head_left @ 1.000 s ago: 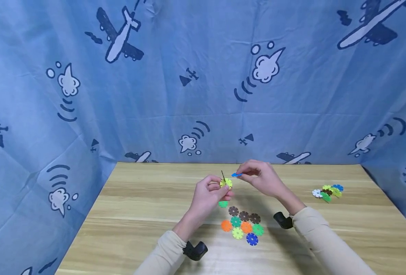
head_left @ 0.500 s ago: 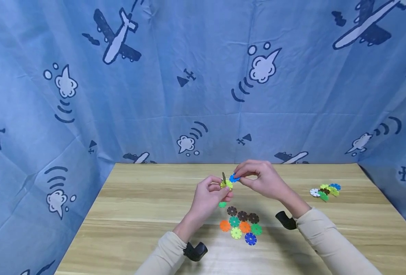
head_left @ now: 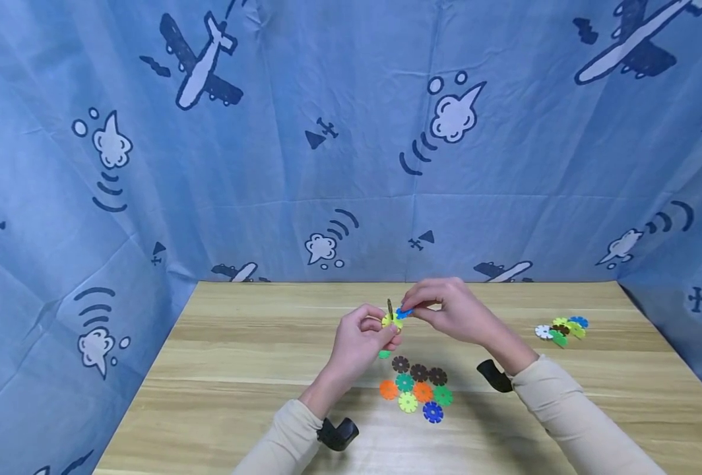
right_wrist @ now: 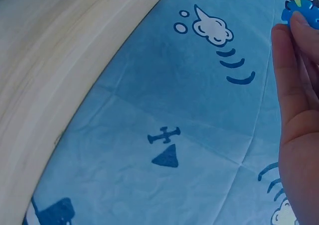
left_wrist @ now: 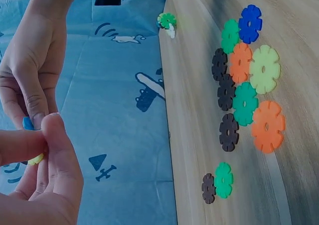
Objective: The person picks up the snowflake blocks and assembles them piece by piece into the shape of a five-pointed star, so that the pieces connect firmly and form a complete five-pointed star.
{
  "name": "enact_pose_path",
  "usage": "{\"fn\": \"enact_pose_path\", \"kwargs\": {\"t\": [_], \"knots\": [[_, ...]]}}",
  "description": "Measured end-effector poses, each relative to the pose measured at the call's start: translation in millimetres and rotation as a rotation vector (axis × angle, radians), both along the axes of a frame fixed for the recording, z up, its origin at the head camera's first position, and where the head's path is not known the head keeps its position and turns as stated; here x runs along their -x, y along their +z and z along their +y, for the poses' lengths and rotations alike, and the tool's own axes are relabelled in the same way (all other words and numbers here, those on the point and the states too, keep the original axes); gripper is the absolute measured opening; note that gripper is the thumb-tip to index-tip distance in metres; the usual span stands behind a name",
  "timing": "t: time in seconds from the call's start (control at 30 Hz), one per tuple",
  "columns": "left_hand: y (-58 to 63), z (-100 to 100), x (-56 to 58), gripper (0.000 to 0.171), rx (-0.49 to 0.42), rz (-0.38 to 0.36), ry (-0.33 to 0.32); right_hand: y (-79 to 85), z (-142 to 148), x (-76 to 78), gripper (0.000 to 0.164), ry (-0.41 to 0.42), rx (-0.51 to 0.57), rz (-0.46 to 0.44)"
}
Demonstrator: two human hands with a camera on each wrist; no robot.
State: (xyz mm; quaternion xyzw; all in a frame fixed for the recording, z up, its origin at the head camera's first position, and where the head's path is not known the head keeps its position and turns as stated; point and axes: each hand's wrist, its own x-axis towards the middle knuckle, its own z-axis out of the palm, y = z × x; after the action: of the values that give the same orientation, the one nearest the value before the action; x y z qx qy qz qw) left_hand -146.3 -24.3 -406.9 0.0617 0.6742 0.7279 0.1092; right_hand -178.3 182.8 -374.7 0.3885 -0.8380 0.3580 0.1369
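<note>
Above the table, my left hand (head_left: 357, 340) pinches a yellow notched plastic disc (head_left: 388, 322) between thumb and fingers. A dark brown disc (head_left: 390, 307) stands edge-up in it. My right hand (head_left: 454, 313) pinches a blue notched disc (head_left: 406, 313) whose edge meets the yellow one's right side; whether the slots have engaged cannot be told. In the right wrist view the blue disc (right_wrist: 298, 15) shows at the fingertips, with a yellow edge against it. Fingers mostly hide the yellow disc (left_wrist: 36, 159) in the left wrist view.
Below the hands lie several loose discs: brown (head_left: 419, 373), orange (head_left: 388, 390), green (head_left: 443, 396), yellow (head_left: 408, 402) and dark blue (head_left: 433, 412). A joined cluster of discs (head_left: 561, 329) sits at the right of the wooden table (head_left: 220, 389). A blue printed curtain (head_left: 363, 165) hangs behind.
My right hand has brought the blue disc slightly left and down, from a gap apart to contact with the yellow disc. The left hand keeps its grip almost in place.
</note>
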Motion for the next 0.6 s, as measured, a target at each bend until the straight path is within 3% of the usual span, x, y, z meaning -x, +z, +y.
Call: {"fn": "enact_pose_path", "kwargs": {"t": [0.3,0.6], "knots": [[2.0,1,-1.5,0.015,0.021,0.028,0.005,0.3,-3,-1.0,0.028,0.042,-0.023,0.096],[-5.4,1,-2.7,0.014,0.032,-0.004,-0.013,-7.7,-4,-8.3,0.026,0.013,-0.103,0.07]]}}
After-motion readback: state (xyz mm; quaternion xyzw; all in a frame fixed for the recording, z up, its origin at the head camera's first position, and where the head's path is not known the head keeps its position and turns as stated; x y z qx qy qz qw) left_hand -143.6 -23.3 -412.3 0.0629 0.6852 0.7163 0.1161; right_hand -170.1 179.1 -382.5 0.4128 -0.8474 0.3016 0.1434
